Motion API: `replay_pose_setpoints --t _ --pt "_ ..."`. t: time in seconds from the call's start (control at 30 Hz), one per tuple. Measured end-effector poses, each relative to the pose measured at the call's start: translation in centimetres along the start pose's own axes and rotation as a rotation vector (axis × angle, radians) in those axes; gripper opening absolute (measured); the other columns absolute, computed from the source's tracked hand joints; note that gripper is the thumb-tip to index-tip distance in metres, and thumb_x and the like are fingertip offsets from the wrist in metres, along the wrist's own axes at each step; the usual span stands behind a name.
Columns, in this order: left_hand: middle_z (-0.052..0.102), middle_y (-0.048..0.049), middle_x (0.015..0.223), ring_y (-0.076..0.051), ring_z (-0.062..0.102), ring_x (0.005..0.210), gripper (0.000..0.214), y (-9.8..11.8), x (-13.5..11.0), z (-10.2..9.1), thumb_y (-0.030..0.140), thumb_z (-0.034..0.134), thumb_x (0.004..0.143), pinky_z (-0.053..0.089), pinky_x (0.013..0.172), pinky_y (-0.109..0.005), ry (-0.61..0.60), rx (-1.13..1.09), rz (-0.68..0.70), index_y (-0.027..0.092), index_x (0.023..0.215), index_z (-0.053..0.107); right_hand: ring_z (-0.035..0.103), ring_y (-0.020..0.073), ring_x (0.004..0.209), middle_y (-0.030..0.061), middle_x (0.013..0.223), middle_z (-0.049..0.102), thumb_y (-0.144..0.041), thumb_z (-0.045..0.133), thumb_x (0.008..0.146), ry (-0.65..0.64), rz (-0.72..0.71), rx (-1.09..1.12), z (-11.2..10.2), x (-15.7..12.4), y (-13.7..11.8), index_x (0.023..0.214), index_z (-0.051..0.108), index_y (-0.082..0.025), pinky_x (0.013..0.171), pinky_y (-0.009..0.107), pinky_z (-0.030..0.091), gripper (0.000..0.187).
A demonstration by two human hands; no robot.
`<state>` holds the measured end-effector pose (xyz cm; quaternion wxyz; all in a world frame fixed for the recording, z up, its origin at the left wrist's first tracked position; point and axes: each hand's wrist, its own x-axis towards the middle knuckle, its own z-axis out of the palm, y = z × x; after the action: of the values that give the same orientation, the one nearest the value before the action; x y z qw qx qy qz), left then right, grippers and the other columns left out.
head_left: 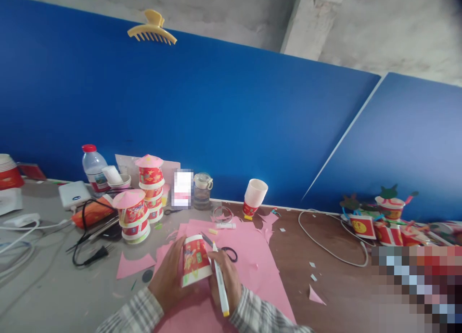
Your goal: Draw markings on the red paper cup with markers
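Observation:
My left hand (169,277) is closed around the side of a red paper cup (195,256) with a printed pattern and white rims. The cup lies tilted above pink paper (249,275). Yellow-green marks show along its lower band. In my right hand (229,277) is a white marker (221,287) with a yellow end, its upper tip close to the cup's right edge. Whether the tip touches the cup I cannot tell. Partly hidden behind the right hand lie scissors (231,254) with dark handles.
Two stacked-cup towers with pink cone tops (150,198) stand at left, near a red-capped bottle (94,169). A glass jar (202,192), a lit phone (182,189) and a white-and-red cup stack (255,196) line the blue partition (231,121). Cup crafts (390,217) sit at right.

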<state>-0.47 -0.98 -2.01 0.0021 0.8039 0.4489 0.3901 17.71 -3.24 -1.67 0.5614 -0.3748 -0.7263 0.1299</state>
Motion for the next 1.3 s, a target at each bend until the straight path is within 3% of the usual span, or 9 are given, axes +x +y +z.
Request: replay_pose_setpoints --t 0.43,0.73,1.03,1.17,1.3 --pt "0.035 -0.0146 0.126 -0.037 0.034 0.112 0.116 0.4 -0.1 0.1 0.073 0.060 0.040 0.043 0.084 -0.051 -0.007 -0.067 -0.051 0.020 0.128 0.004 0.064 0.0273 0.065 0.0019 0.079 0.066 -0.013 0.054 0.069 -0.053 -0.029 0.006 -0.1 0.2 1.2 0.107 0.052 -0.034 0.056 0.035 0.053 0.044" --pt "0.035 -0.0139 0.127 -0.036 0.033 0.113 0.118 0.2 -0.3 0.2 0.071 0.061 0.040 0.040 0.086 -0.051 -0.048 -0.057 -0.052 0.021 0.128 0.002 0.063 0.0274 0.066 0.0022 0.077 0.066 -0.013 0.054 0.070 -0.098 -0.039 -0.013 -0.3 0.3 0.6 0.105 0.054 -0.033 0.059 0.036 0.051 0.040" --pt "0.032 -0.0128 0.129 -0.033 0.033 0.113 0.109 0.6 0.1 0.0 0.073 0.055 0.048 0.041 0.087 -0.050 -0.070 -0.251 -0.167 0.022 0.128 0.001 0.061 0.0226 0.056 -0.0008 0.073 0.062 -0.010 0.048 0.069 0.025 0.068 0.046 0.0 0.3 1.5 0.098 0.054 -0.034 0.049 0.030 0.050 0.038" --pt "0.039 -0.0109 0.123 -0.032 0.039 0.110 0.103 1.7 0.6 -0.7 0.074 0.051 0.051 0.042 0.086 -0.049 -0.046 -0.335 -0.232 0.021 0.128 0.005 0.062 0.0225 0.057 0.0002 0.074 0.063 -0.010 0.051 0.069 -0.009 0.066 0.062 -0.2 0.6 1.3 0.096 0.055 -0.031 0.051 0.029 0.051 0.034" --pt "0.039 -0.0122 0.122 -0.032 0.040 0.108 0.100 2.5 0.7 -0.9 0.072 0.052 0.052 0.044 0.084 -0.051 0.025 -0.265 -0.344 0.021 0.127 0.009 0.062 0.0230 0.057 0.0022 0.074 0.064 -0.011 0.050 0.071 -0.063 0.001 0.037 -0.5 0.8 0.9 0.099 0.055 -0.027 0.050 0.029 0.051 0.033"
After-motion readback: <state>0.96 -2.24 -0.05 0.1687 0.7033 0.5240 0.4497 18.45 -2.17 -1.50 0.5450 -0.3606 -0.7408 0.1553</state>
